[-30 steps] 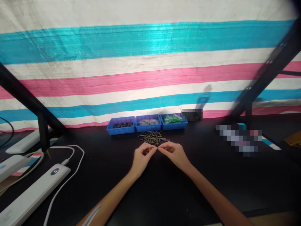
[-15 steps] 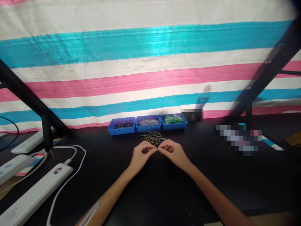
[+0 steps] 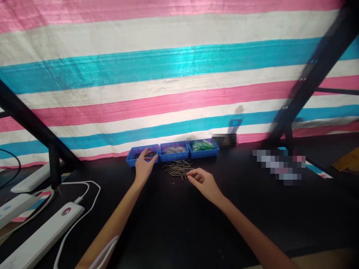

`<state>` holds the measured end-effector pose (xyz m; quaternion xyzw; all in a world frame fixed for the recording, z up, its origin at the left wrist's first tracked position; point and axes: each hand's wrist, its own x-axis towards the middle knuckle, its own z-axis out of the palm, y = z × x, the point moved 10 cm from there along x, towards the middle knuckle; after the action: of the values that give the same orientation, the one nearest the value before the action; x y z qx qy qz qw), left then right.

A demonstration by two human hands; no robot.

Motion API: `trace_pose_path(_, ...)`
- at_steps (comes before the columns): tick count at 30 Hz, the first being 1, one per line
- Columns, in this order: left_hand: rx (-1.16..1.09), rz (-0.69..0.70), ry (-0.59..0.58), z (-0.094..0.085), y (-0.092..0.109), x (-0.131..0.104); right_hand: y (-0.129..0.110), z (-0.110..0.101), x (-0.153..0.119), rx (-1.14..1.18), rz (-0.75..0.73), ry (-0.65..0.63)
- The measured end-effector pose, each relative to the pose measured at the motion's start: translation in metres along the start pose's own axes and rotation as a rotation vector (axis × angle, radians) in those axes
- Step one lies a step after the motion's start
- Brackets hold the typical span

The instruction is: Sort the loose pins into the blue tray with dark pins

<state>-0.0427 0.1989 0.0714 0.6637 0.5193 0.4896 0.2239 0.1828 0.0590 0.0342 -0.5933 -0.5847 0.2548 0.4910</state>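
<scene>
Evidently the two bare hands are apart, each near a different group of small parts on the black surface [image 3: 168, 231]. Over by the far edge, left of the middle, the left hand [image 3: 143, 171] reaches over the front of a blue rectangular plastic tray [image 3: 132, 163] that contains slim dark sticks [image 3: 152, 154]. Its thumb and index finger are parted with a clear gap between them; whether the fingertips touch the sticks cannot be told.

The right hand [image 3: 206, 184] is at the right side of a loose heap of thin, straight, brass-toned sticks [image 3: 176, 170], which lies crisscrossed in front of the trays, toward the far edge. Its thumb and index fingertips are drawn close together just beside the heap; anything between them is too small to make out.

Next to the first tray, a second blue tray [image 3: 174, 157] carries clear, pale pieces [image 3: 174, 150], and a third blue tray [image 3: 205, 153] carries green pieces in shiny plastic [image 3: 201, 145]. All three stand in a row along the far edge, before a striped pink, white and blue sheet [image 3: 157, 86]. Toward the near left corner lies a long white plastic block [image 3: 45, 239], with a thin white cable [image 3: 95, 194] curving around its right side.
</scene>
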Motion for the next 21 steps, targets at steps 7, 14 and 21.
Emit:
trace_pose_path(7, 0.211, 0.463, -0.491, 0.067, 0.055, -0.084, -0.002, 0.004, -0.001, -0.083, -0.051, -0.027)
trace_pose_path(14, 0.450, 0.558, -0.573, 0.090, 0.043, -0.113, 0.000, 0.005, 0.000, -0.180, -0.064, -0.037)
trace_pose_path(21, 0.439, 0.558, -0.493, 0.081, 0.042, -0.107, 0.001, 0.008, -0.001, -0.325, -0.084, -0.062)
